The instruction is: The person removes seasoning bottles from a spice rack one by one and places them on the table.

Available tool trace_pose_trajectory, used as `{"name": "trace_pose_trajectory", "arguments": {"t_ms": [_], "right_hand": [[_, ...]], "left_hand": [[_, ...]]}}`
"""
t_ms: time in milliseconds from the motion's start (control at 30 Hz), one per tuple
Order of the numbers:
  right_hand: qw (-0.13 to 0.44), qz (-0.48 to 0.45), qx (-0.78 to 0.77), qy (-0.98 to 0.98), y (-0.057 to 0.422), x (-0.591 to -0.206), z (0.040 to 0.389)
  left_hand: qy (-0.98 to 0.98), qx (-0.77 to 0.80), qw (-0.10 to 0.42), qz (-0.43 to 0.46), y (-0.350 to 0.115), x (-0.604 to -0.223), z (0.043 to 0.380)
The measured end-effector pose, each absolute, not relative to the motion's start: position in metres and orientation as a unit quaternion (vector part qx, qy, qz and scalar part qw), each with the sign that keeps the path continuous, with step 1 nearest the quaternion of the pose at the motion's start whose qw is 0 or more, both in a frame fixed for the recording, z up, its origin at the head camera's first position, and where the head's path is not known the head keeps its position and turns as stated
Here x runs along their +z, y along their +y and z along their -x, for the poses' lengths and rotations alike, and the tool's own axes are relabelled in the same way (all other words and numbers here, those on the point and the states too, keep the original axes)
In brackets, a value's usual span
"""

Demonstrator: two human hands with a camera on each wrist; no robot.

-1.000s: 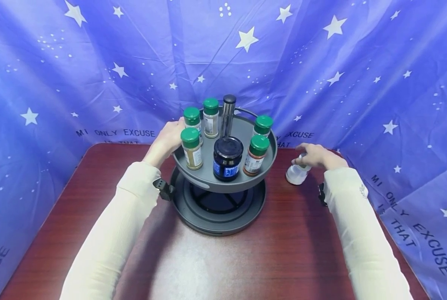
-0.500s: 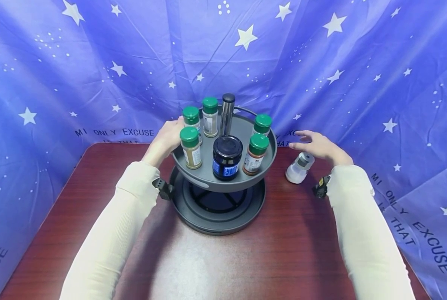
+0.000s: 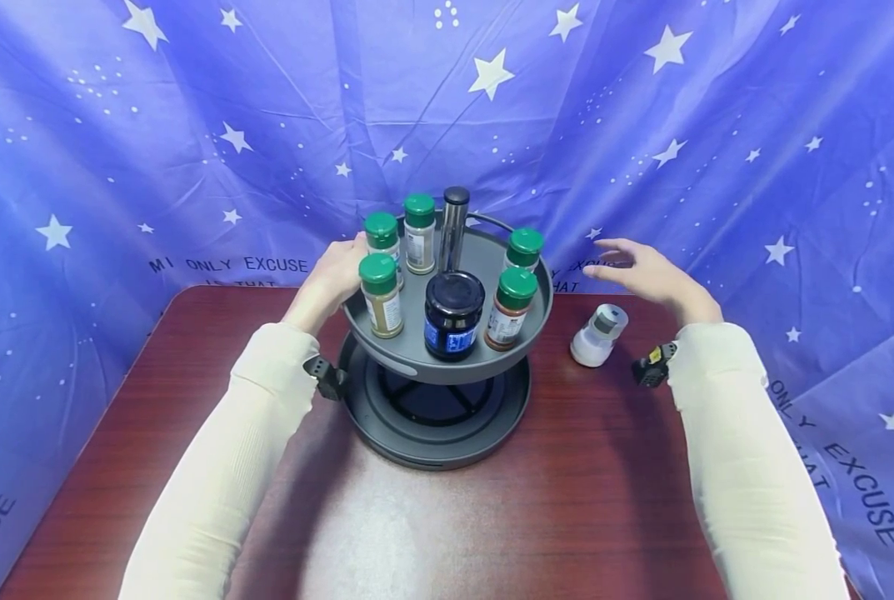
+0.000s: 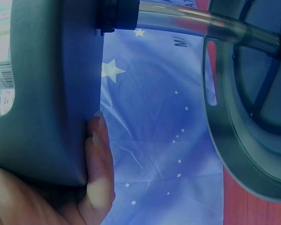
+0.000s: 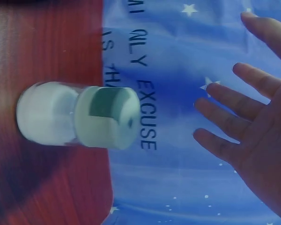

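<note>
My left hand grips the left rim of the upper grey tray of a two-tier turntable rack. In the left wrist view, the fingers lie against the tray's underside. Several green-capped spice bottles stand on this tier, among them a tan one and a red one. A dark jar with a blue label stands at the front. On the table to the rack's right is an upright clear shaker with white contents. My right hand hovers above it, fingers spread, apart from its lid.
The lower grey tray sits on the red-brown wooden table. A metal post with a black cap rises through the upper tier. A blue star-printed curtain hangs behind and along both sides.
My right hand has come off the shaker's lid and moved up and to the right, its fingers spreading. The shaker stays standing. My left hand keeps its place at the tray.
</note>
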State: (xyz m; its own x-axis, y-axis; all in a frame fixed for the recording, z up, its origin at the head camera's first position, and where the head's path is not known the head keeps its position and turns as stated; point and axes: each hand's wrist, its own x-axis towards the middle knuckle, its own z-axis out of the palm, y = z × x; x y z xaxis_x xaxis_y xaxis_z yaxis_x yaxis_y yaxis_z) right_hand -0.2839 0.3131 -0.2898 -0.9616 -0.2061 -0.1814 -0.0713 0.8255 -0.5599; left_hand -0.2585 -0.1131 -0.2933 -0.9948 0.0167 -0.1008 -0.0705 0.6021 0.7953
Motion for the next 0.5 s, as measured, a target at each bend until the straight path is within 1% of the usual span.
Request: {"name": "trace_pose_trajectory", "arguments": {"t_ms": [300,500], "right_hand": [[0.124,0.063,-0.326,0.935,0.316,-0.275,0.278],[0.129,0.094,-0.331,0.930,0.303,-0.256,0.274]], "left_hand": [[0.895,0.444,0.053,0.011,-0.112,-0.292,0.258],[0.889,0.454,0.052,0.015,-0.113,-0.292,0.257]]}}
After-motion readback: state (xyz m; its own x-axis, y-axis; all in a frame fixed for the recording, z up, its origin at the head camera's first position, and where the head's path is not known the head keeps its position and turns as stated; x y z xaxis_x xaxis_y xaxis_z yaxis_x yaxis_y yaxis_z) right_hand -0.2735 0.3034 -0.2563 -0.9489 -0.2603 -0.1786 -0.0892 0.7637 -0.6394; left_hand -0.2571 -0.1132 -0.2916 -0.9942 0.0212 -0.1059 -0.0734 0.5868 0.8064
